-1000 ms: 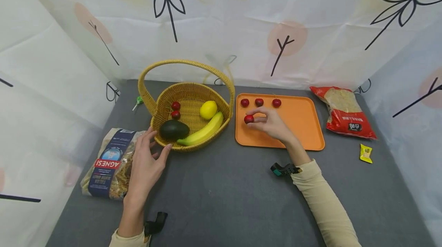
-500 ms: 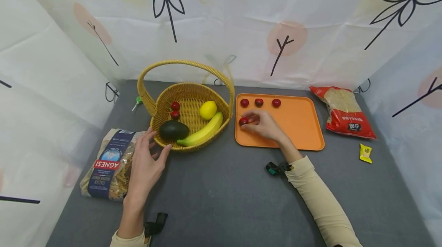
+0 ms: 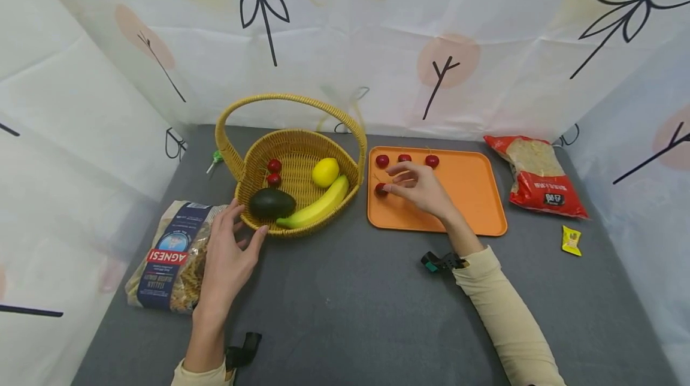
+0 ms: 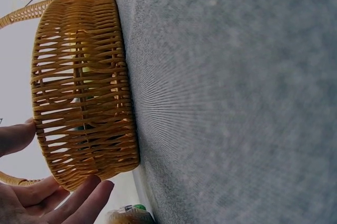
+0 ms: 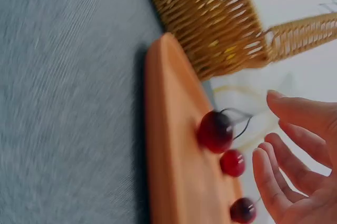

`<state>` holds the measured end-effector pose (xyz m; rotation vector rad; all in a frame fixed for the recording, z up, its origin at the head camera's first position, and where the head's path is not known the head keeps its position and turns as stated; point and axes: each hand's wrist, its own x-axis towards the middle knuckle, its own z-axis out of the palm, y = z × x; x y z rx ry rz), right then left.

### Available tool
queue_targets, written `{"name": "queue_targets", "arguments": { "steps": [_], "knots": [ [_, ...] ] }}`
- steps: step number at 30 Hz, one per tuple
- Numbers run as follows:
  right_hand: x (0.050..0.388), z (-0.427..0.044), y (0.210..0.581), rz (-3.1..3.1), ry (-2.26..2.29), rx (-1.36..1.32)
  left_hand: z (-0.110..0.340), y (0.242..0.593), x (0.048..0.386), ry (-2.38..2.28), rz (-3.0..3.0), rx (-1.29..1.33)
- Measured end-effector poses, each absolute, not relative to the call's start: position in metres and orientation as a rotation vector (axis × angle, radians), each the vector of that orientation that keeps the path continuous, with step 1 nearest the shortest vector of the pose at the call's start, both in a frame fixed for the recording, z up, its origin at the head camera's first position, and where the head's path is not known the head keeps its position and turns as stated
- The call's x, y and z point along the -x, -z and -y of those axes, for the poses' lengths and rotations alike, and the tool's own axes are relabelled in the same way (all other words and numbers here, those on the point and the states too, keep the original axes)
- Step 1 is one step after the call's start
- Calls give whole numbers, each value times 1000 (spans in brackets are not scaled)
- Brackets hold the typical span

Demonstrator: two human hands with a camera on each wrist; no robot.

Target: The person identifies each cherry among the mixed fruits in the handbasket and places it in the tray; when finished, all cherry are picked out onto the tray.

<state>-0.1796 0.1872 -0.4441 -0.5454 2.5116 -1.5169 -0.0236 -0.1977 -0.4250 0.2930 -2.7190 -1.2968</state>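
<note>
My left hand (image 3: pixel 229 257) touches the near left edge of the yellow wicker basket (image 3: pixel 302 233), thumb and fingers spread along its outside; the left wrist view shows these fingers (image 4: pixel 79 203) fairly straight. Inside the basket lie an avocado (image 3: pixel 272 202), a banana (image 3: pixel 318 206), a lemon (image 3: pixel 326 172) and two cherries (image 3: pixel 274 172). Over the orange tray (image 3: pixel 458 194) hovers my right hand (image 3: pixel 423 189), with nothing between its fingers. Just beyond its fingertips a dark cherry (image 5: pixel 216 132) with a stem rests on the tray. A row of three cherries (image 3: pixel 382 161) lies behind it.
A pasta bag (image 3: pixel 172 257) lies left of my left hand. At the right are a red snack bag (image 3: pixel 544 179) and a small yellow packet (image 3: pixel 571 240). A green-topped item (image 3: pixel 215 158) lies behind the basket's left side. Patterned cloth encloses the table.
My right hand has set the cherry down at the tray's left side, let go, and drawn slightly back with its fingers spread. The left hand has stayed at the basket.
</note>
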Motion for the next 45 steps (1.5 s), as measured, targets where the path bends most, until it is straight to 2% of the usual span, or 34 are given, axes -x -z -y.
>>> {"name": "queue_targets", "arguments": {
  "steps": [6,12,15,19,25,32,45],
  "knots": [
    [165,-179,424,-2415,1784,670,198,425,25,1296,2722,-299],
    [141,-154,397,-2380,2046,977,198,427,26,1299,2716,-283],
    [132,-138,387,-2338,2057,1105,198,427,26,1299,2710,-272],
    [131,-112,379,-2253,1963,1134,198,428,26,1301,2705,-275],
    [144,-66,373,-2191,1791,1077,198,427,26,1302,2709,-280],
    [181,-19,380,-2203,1624,1049,199,426,26,1286,2722,-290],
    [227,31,407,-2244,1393,739,198,425,25,1284,2730,-297]
  ]
}}
